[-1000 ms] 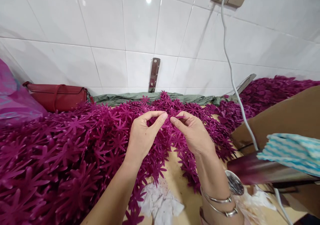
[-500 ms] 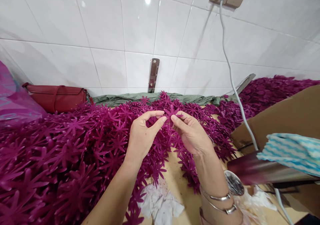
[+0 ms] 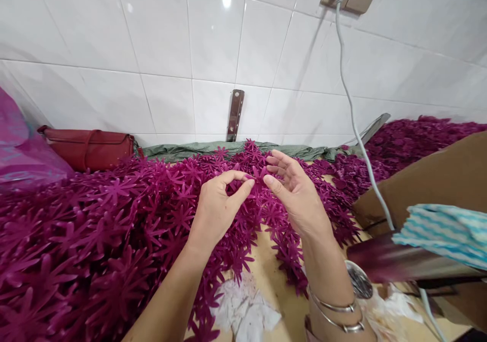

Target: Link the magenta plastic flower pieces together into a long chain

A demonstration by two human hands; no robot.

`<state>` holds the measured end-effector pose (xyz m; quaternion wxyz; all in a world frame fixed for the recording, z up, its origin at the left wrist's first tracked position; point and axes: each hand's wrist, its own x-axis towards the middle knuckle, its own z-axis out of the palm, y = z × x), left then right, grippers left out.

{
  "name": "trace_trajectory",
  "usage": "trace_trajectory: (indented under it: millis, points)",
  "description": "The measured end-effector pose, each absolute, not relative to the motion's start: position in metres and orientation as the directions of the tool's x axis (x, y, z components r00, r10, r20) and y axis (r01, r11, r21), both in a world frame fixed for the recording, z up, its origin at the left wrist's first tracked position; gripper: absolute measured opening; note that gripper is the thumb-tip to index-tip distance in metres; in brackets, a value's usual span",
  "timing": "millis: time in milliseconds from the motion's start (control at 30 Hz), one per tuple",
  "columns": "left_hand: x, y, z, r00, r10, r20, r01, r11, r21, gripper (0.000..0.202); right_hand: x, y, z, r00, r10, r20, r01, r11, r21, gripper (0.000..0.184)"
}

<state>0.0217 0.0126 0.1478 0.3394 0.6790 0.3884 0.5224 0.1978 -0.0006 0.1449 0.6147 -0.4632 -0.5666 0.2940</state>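
Note:
Between thumb and forefinger, my left hand (image 3: pixel 222 202) pinches a magenta plastic flower piece (image 3: pixel 257 173) with long narrow petals. My right hand (image 3: pixel 299 195) is just to the right of it, fingers apart and holding nothing; its thumb tip is close to the petals. Below and around both hands spreads a deep heap of similar magenta flower pieces (image 3: pixel 125 230). Two silver bangles (image 3: pixel 338 316) sit on my right wrist.
A crumpled white tissue (image 3: pixel 247 309) lies on the tan tabletop (image 3: pixel 266 261). At right are a small round container (image 3: pixel 358 279), a striped cloth (image 3: pixel 441 233), a cardboard box (image 3: pixel 414 174) and a hanging grey cable (image 3: pixel 353 113). A red bag (image 3: pixel 89 149) rests by the tiled wall.
My right hand has let go of the flower piece, opened its fingers and shifted slightly right. My left hand keeps its pinch at nearly the same spot.

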Motion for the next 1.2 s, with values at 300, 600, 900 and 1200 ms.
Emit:
trace_trajectory:
  millis: [300, 600, 900, 1200]
  points:
    - [0.024, 0.008, 0.151, 0.144, 0.866, 0.478, 0.241, -0.499, 0.832, 0.011, 0.202, 0.002, 0.14, 0.06, 0.952, 0.301, 0.05, 0.298, -0.953, 0.017]
    - [0.026, 0.014, 0.145, 0.154, 0.901, 0.406, 0.11, -0.424, 0.899, 0.013, 0.192, 0.006, 0.136, 0.135, 0.959, 0.25, -0.157, 0.27, -0.95, 0.026]
    - [0.026, 0.015, 0.144, 0.137, 0.904, 0.404, 0.027, -0.411, 0.911, 0.019, 0.182, 0.009, 0.133, 0.154, 0.974, 0.167, -0.273, 0.205, -0.94, 0.039]
    - [0.024, 0.016, 0.144, 0.124, 0.904, 0.41, 0.04, -0.417, 0.908, 0.013, 0.182, 0.004, 0.137, 0.075, 0.977, 0.199, -0.22, 0.211, -0.953, 0.04]
